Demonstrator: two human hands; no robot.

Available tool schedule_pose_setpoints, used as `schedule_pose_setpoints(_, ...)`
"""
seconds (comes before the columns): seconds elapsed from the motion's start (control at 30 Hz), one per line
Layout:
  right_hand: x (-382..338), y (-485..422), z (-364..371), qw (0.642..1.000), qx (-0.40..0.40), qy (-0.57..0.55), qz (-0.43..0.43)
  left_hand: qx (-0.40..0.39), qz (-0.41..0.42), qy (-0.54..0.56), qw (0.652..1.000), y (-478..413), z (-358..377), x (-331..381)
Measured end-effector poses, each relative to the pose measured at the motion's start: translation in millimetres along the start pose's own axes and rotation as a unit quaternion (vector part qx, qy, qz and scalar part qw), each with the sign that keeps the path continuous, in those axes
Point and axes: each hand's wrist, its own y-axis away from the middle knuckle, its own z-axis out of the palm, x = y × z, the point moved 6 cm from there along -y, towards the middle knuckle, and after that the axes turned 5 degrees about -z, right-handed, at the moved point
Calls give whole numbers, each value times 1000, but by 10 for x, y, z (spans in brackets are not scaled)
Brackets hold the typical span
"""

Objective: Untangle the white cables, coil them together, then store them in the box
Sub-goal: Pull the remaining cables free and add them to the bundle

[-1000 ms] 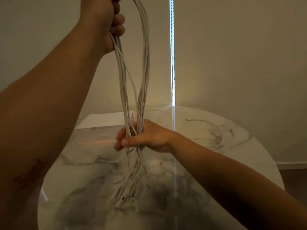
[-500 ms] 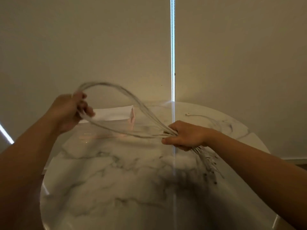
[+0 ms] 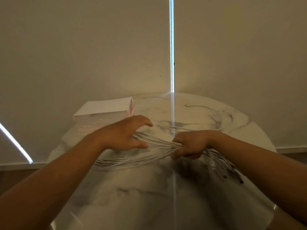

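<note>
Head view: right hand (image 3: 191,144) pinches looped white cables (image 3: 132,161) on marble table (image 3: 132,196).

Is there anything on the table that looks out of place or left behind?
Yes. One white cable lies alone at the far right of the table, apart from the bundle of white cables that the right hand grips. The left hand is open above the bundle. The box looks undamaged.
</note>
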Motion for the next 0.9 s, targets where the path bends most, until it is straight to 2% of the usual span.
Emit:
schedule_pose_setpoints(0.2,-13,31,16,998,5,56,-25,-191,14,32,981,-428,272,107)
schedule_pose_setpoints(0.37,3,27,20,997,4,62,-48,-284,-33,82,955,-490,345,62)
schedule_pose_setpoints(0.47,-32,48,5,994,9,92,-63,-303,-76,89,946,-481,366,66)
schedule_pose_setpoints(0.57,-75,92,-49,991,30,116,-62,-265,-58,89,958,-464,313,106)
schedule_pose_setpoints(0.7,-159,292,-415,981,153,105,-53,-158,-25,101,982,-428,38,160)
schedule_pose_setpoints(0.77,-299,489,-652,948,288,111,-71,-107,-30,110,988,-397,-141,147)
schedule_pose_setpoints(0.83,-526,719,-759,891,419,131,-118,-57,-46,126,989,-371,-306,111)
schedule_pose_setpoints(0.87,-676,816,-728,869,454,134,-144,-35,-56,139,988,-359,-376,94)
schedule_pose_setpoints(0.9,-811,866,-654,863,459,127,-165,-15,-67,157,985,-351,-432,74)
